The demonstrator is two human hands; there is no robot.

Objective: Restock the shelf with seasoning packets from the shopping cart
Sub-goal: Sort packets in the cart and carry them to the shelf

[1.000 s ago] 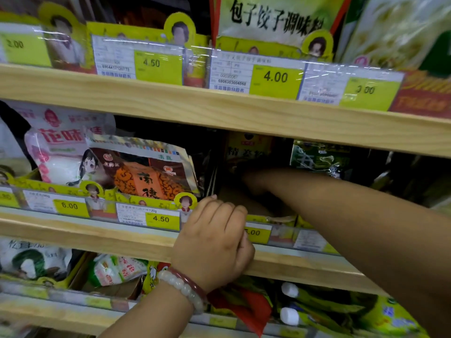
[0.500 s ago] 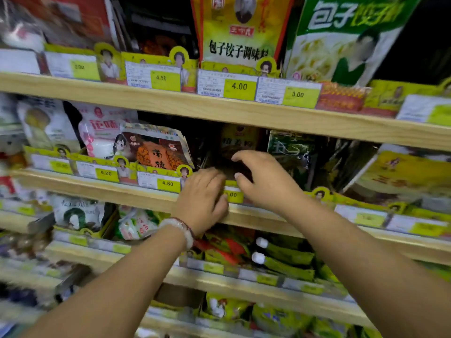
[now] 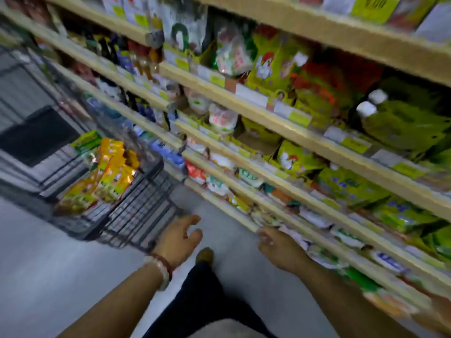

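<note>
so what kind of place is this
Most likely a grocery store aisle: wooden shelves packed with bagged food, yellow price tags along their front edges, and a wire shopping cart holding seasoning packets.

Wooden shelf (image 3: 288, 123) to my right, tiers packed with green, yellow and white packets (image 3: 300, 159); black wire cart (image 3: 136, 211) on grey floor (image 3: 48, 276) holds yellow packets
</note>
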